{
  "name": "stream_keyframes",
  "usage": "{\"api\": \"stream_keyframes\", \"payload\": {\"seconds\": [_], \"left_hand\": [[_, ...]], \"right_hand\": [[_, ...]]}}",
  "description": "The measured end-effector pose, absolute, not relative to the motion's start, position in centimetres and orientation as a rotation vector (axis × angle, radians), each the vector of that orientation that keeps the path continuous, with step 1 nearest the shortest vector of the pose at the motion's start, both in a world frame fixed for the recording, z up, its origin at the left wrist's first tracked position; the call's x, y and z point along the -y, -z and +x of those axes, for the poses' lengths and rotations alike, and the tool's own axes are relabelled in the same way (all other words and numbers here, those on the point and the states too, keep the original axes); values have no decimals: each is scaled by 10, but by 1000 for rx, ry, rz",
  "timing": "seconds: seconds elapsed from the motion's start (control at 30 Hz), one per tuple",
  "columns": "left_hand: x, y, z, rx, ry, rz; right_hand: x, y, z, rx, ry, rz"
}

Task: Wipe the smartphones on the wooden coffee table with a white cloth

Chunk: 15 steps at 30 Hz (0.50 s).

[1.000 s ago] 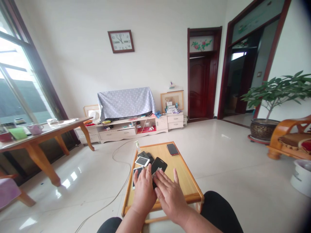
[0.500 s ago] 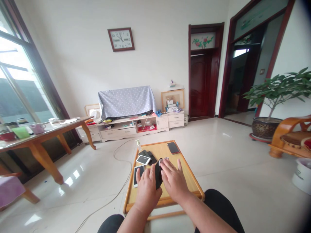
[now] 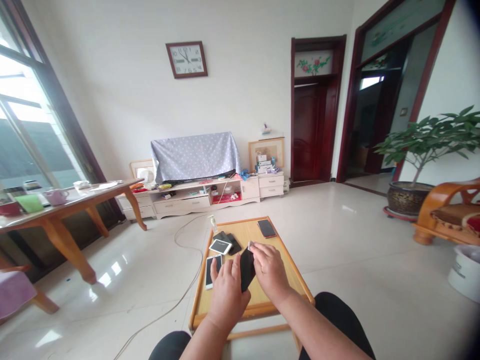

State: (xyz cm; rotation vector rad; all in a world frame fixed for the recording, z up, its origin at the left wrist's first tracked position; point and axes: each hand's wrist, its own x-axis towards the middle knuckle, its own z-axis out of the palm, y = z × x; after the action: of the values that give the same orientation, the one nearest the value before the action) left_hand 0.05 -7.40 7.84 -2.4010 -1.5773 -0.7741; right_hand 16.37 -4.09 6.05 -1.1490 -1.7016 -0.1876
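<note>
A black smartphone [image 3: 246, 269] is tilted above the small wooden table [image 3: 279, 272], gripped along its left side by my left hand [image 3: 228, 290]. At the phone's upper right edge, my right hand [image 3: 268, 267] pinches a small white wipe [image 3: 250, 245] against it. Left of my hands lies a white phone with a dark screen [image 3: 213, 271]. Beyond it, another white phone [image 3: 220, 246] rests partly over dark phones [image 3: 234, 244]. A dark phone with a reddish edge [image 3: 266, 228] lies at the table's far right.
A pump bottle [image 3: 213, 223] stands at the table's far left corner. A cable [image 3: 176, 295] runs over the floor to the left. Further off are a dining table [image 3: 71, 220] with cups, a TV cabinet [image 3: 183, 205], a potted plant [image 3: 410, 195] and a white bucket [image 3: 465, 272].
My right hand's fingers have gone from spread flat over the phone to pinching the wipe at its upper right edge. More of the dark phone shows. My left hand keeps its hold.
</note>
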Motion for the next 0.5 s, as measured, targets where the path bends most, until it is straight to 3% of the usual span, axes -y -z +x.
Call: {"api": "stream_keyframes", "payload": {"seconds": [0.27,0.5], "left_hand": [[72,-78,-7,1620,695,-2350],[70,-80,-2,1650,739,-2361]], "right_hand": [[63,-34,160,1677,-93,-1140],[66,-50,148,1615,-225,-1072]]}}
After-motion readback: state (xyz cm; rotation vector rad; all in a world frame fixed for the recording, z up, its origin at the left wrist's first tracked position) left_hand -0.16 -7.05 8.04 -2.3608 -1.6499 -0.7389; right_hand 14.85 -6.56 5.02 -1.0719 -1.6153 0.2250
